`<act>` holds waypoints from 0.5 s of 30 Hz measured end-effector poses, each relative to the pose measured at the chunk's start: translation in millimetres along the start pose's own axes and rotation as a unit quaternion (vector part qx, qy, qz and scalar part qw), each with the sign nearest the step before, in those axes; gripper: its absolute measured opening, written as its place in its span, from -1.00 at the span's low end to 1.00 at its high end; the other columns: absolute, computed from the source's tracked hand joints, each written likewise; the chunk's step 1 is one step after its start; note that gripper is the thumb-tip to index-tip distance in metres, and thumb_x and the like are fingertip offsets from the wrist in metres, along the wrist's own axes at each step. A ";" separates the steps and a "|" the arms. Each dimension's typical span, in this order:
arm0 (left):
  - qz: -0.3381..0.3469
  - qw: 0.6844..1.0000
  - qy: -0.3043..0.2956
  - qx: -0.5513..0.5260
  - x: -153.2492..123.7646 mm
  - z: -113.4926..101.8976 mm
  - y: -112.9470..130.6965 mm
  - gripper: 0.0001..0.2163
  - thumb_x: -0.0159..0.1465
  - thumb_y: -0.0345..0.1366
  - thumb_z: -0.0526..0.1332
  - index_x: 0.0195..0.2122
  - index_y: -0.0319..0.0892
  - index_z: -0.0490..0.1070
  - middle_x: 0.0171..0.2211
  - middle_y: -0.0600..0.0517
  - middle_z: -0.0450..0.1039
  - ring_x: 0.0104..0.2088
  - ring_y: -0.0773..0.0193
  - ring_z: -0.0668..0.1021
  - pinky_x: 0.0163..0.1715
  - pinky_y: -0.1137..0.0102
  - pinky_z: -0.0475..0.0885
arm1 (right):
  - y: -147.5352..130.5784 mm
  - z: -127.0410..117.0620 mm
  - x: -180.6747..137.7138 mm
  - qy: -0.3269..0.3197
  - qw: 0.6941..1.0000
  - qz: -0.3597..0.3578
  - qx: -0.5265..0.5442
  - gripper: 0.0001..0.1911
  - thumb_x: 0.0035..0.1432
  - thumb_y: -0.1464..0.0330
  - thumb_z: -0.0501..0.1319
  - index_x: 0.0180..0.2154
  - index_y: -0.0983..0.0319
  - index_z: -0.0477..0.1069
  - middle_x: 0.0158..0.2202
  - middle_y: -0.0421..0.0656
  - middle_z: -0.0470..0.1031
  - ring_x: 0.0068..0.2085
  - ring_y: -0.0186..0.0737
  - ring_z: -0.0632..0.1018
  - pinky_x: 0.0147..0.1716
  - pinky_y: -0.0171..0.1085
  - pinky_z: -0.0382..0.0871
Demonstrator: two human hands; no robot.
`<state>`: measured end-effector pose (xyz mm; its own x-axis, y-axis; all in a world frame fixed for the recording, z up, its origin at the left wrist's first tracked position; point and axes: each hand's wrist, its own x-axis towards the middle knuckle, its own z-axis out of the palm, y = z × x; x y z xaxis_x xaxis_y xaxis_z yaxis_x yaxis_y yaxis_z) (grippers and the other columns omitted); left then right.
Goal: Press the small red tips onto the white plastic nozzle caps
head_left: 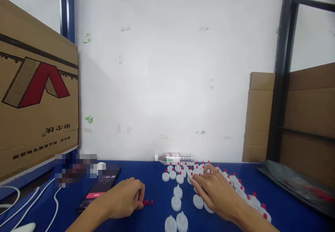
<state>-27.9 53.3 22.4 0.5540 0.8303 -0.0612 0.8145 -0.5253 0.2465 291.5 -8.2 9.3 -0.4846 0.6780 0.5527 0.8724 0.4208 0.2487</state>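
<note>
My left hand [125, 197] is closed in a pinch low over the blue table, with a small red cap [143, 203] at its fingertips. Beside it lie more loose red caps [152, 202]. My right hand [214, 188] reaches in among small white round bottles with red caps [198, 201]. Its fingers are bent down, and one fingertip touches a capped bottle; what lies under the fingers is hidden. Between my hands stand several white bottles without red caps [176, 203], their pale nozzles bare.
A clear plastic bottle [175, 158] lies against the wall. A phone [101, 186] and white cables [56, 204] are on the left, beside a large cardboard box [39, 85]. A grey plastic bag [295, 186] rests at the right edge of the blue table [146, 221].
</note>
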 end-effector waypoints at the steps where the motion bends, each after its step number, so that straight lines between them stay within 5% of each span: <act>1: 0.002 1.000 0.000 0.001 0.3 0.2 -1.0 -0.96 0.19 -0.32 0.32 -0.32 -0.07 0.54 -0.33 0.05 0.63 -0.21 0.10 0.61 -0.33 0.37 0.30 | 0.2 -2.1 -0.3 -0.014 1.000 -0.004 -0.011 -0.58 0.51 0.35 -0.10 -0.39 0.16 0.37 -0.54 -0.21 0.47 -0.45 -0.15 0.50 -0.17 -0.15 0.19; 6: 0.013 1.000 0.015 0.017 1.6 -1.4 -3.4 -0.90 0.25 -0.21 0.29 -0.33 -0.08 0.55 -0.35 0.03 0.63 -0.27 0.10 0.61 -0.37 0.36 0.28 | 4.5 -0.9 -4.2 -0.066 0.997 -0.003 -0.032 -0.65 0.46 0.24 0.05 -0.37 0.15 0.45 -0.52 -0.16 0.51 -0.41 -0.07 0.55 -0.36 -0.21 0.14; 11: 0.015 0.995 0.079 0.060 4.0 -0.5 2.5 -0.57 0.49 -0.16 -0.08 -0.38 -0.15 0.47 -0.32 -0.12 0.59 -0.23 0.00 0.59 -0.27 0.25 0.28 | 6.9 8.8 -6.2 -0.125 0.991 -0.001 -0.038 -0.67 0.40 0.32 0.15 -0.45 0.19 0.47 -0.48 -0.15 0.58 -0.40 -0.10 0.59 -0.36 -0.21 0.18; 15: 0.028 0.990 0.118 0.073 5.6 3.0 5.9 -0.52 0.53 -0.16 -0.19 -0.37 -0.14 0.42 -0.31 -0.10 0.57 -0.23 0.03 0.57 -0.25 0.25 0.26 | 3.6 9.4 -7.7 -0.131 0.991 0.010 0.014 -0.82 0.33 0.29 0.26 -0.34 0.15 0.55 -0.41 -0.18 0.62 -0.32 -0.09 0.62 -0.32 -0.22 0.24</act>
<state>-19.5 54.3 20.6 0.5571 0.8105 0.1812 0.8096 -0.5786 0.0988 297.8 -6.2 -1.6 -0.4701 0.8185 0.3304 0.8818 0.4191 0.2163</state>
